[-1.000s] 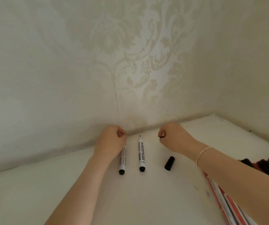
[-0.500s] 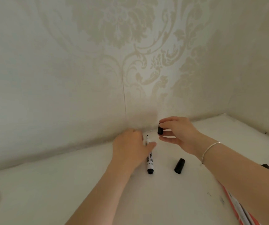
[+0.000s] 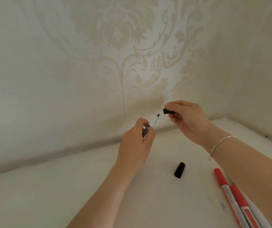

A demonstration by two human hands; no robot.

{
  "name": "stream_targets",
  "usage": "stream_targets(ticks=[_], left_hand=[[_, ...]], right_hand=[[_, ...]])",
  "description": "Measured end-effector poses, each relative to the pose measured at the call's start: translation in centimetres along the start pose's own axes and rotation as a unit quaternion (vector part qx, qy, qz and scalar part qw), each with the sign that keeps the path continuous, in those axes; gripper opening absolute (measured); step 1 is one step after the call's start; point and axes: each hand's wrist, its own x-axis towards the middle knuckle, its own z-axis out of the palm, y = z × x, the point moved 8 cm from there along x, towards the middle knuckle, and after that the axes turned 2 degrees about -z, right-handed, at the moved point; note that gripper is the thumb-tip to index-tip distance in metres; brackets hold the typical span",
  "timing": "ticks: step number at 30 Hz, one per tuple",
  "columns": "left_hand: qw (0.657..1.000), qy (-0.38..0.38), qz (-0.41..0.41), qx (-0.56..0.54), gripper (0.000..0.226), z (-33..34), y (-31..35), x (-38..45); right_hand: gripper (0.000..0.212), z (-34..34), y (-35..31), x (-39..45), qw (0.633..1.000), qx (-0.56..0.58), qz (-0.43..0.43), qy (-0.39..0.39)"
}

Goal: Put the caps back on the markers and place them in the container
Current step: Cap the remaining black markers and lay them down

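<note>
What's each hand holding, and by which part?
Left hand grips the uncapped black marker round its barrel, tip up. Right hand pinches a black cap by its far end.

The left hand [image 3: 136, 143] grips an uncapped black marker [image 3: 149, 128]; the right hand [image 3: 187, 120] pinches its cap [image 3: 166, 111] just beside the tip.

A white table [image 3: 86, 191] carries one black cap [image 3: 179, 170] and red-capped markers [image 3: 230, 195].
</note>
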Motion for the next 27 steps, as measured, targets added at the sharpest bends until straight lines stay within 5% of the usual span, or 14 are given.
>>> stream_targets(ticks=[19,27], left_hand=[[0.998,-0.032,0.005,0.047,0.012,0.3,0.4,-0.8],[0.998,0.014,0.009,0.052,0.023,-0.4,0.6,-0.9]], right_hand=[[0.01,2.1,0.1,-1.5,0.975,-0.191,-0.012,-0.109],[0.014,2.3,-0.7,-2.2,0.976,-0.197,-0.075,-0.053]])
